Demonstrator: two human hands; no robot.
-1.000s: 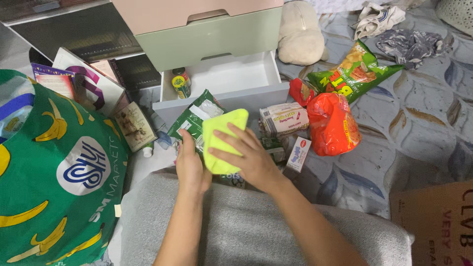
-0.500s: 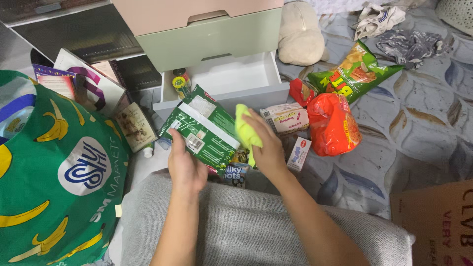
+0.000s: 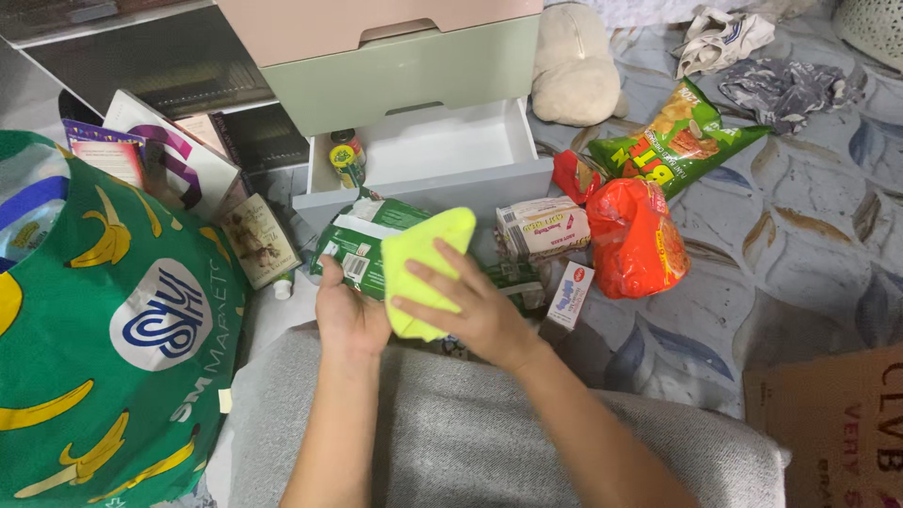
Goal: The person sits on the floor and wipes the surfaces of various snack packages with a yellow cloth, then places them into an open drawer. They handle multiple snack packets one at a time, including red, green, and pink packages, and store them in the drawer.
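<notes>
Green packet (image 3: 362,246) with a white label sits in the left hand (image 3: 348,315), gripped from below, fingers curled round its lower edge, held just in front of the open white drawer (image 3: 428,155). Over its right half presses a bright yellow-green cloth (image 3: 423,263), and the right hand (image 3: 470,310) lies flat on that cloth, fingers spread and stretched across it, thumb hidden beneath, so the cloth is pinned between palm and packet. Both forearms reach out over a grey cushion (image 3: 470,442) in the foreground.

Inside the drawer, at its left corner, stands a small bottle with a yellow and green label (image 3: 346,157). Just right of the hands lies a pale boxed packet (image 3: 546,228), and below it a small white carton (image 3: 570,293) on the floor. Further right, a red-orange plastic bag (image 3: 635,240) bulges beside a green snack bag (image 3: 682,141). A beige stuffed toy (image 3: 572,66) leans by the drawer unit. Far left, a big green shopping bag with bananas printed on it (image 3: 103,329) fills the corner, with booklets (image 3: 169,160) behind it.
</notes>
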